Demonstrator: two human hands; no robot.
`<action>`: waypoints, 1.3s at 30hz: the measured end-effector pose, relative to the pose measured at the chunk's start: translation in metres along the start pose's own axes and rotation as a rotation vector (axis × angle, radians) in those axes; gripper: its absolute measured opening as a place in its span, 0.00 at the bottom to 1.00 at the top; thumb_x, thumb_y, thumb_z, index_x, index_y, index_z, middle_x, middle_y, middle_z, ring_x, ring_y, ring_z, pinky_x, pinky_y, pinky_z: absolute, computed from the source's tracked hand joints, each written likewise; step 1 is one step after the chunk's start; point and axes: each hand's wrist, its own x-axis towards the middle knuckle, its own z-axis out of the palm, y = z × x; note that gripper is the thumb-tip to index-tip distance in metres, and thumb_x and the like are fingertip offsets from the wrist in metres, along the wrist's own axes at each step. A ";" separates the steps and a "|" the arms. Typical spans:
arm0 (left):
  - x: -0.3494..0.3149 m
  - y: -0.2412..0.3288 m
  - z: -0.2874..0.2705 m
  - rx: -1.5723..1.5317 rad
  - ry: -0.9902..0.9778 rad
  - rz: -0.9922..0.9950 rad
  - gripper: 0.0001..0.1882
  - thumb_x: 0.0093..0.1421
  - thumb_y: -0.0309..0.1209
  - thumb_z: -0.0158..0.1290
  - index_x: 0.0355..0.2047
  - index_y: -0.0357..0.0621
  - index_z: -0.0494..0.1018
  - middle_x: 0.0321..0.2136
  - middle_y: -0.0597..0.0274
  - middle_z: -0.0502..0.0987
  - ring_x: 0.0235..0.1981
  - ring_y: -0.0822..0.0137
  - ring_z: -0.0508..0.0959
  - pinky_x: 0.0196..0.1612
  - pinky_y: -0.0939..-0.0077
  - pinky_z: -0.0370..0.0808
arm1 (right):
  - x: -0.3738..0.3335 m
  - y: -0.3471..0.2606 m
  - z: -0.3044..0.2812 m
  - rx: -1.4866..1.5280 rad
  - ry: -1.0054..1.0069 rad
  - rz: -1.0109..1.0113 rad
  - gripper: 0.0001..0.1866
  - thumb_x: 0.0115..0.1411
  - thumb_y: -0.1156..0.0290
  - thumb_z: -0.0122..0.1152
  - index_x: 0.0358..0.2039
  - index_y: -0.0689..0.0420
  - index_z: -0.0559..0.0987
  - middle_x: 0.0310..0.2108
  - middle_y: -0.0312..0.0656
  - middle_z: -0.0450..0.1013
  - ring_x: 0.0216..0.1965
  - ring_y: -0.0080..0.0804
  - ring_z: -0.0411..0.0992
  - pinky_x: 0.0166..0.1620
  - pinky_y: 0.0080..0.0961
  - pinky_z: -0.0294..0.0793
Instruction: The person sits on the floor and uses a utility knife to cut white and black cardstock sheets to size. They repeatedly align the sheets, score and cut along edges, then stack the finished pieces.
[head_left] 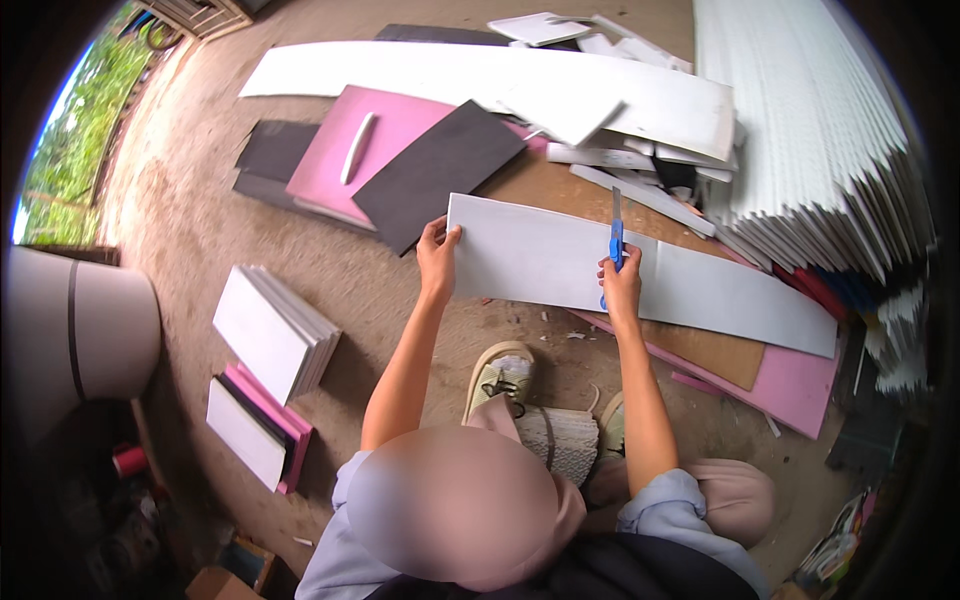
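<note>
My left hand [437, 258] grips the left end of a long white foam sheet [530, 252], thumb on top and fingers at the edge. In my right hand [623, 288] is a blue utility knife [616, 240], its long blade out and pointing away from me, lying over the sheet. A faint crosswise line shows on the white just right of the knife; I cannot tell whether it is a cut or the edge of a second piece. Under the sheet lie a brown board [715, 350] and a pink sheet [790, 388].
White foam offcuts [600, 158], a black sheet [440, 170] and a pink sheet [385, 115] lie ahead. Tall stacked white sheets [800, 110] stand at the right. On the left are a white block stack [265, 325], a pink-and-black stack [262, 425] and a big white roll [100, 320].
</note>
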 end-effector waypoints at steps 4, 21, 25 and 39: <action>0.001 -0.008 -0.025 0.575 0.498 -0.075 0.25 0.50 0.34 0.56 0.46 0.39 0.62 0.48 0.48 0.57 0.42 0.62 0.66 0.45 0.71 0.65 | -0.007 -0.005 0.032 -0.409 0.115 -0.070 0.15 0.54 0.70 0.43 0.43 0.55 0.59 0.27 0.52 0.72 0.27 0.54 0.71 0.30 0.46 0.67; 0.071 0.055 -0.099 -0.453 0.235 0.015 0.20 0.57 0.19 0.45 0.51 0.38 0.63 0.42 0.58 0.70 0.38 0.67 0.73 0.39 0.70 0.74 | 0.020 0.044 -0.069 -0.373 0.368 -0.220 0.17 0.48 0.78 0.51 0.41 0.62 0.67 0.36 0.51 0.63 0.38 0.47 0.65 0.43 0.36 0.64; 0.041 0.055 -0.079 -0.401 0.018 -0.081 0.20 0.56 0.20 0.46 0.50 0.37 0.64 0.44 0.58 0.70 0.39 0.66 0.73 0.39 0.70 0.74 | 0.030 0.071 -0.094 -0.479 0.449 -0.140 0.18 0.47 0.77 0.52 0.41 0.61 0.67 0.36 0.51 0.63 0.38 0.46 0.65 0.43 0.36 0.65; -0.051 -0.010 -0.049 0.635 -0.153 0.317 0.34 0.50 0.31 0.56 0.56 0.41 0.55 0.47 0.50 0.62 0.46 0.56 0.65 0.45 0.68 0.67 | 0.001 0.027 -0.008 -0.407 0.158 -0.332 0.21 0.54 0.73 0.51 0.48 0.63 0.65 0.41 0.49 0.61 0.44 0.44 0.60 0.48 0.36 0.60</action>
